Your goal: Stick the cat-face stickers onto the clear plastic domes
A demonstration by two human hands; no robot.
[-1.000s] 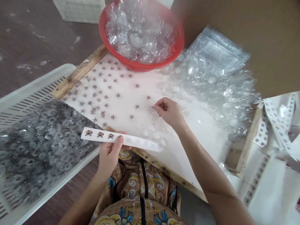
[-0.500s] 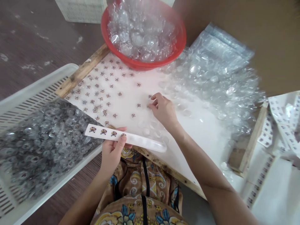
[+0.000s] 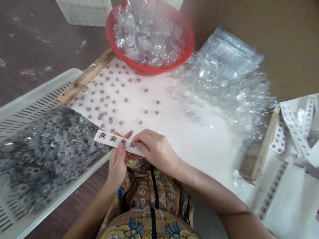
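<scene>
A white strip of small animal-face stickers (image 3: 106,137) lies across my left hand (image 3: 119,161), its thumb pressed on top and its fingers beneath. My right hand (image 3: 156,149) is at the strip's right part, thumb and forefinger pinched at the last visible sticker (image 3: 132,145); whether that sticker is lifted off I cannot tell. My right hand hides the strip's far end. Beyond the hands, a white board (image 3: 171,116) carries many clear round pieces with the same animal face (image 3: 146,90), mostly on the left. Plain clear round pieces (image 3: 196,118) lie to the right.
A red basin (image 3: 147,69) heaped with clear pieces stands at the back. The white crate (image 3: 74,71) at left holds many clear pieces. Wooden strips (image 3: 87,78) edge the board. Plastic bags (image 3: 231,49) and more sticker sheets (image 3: 272,189) lie at right.
My right hand has come back from the board to the strip. One more animal face shows on the board where its fingertips were. My left hand keeps its hold.
</scene>
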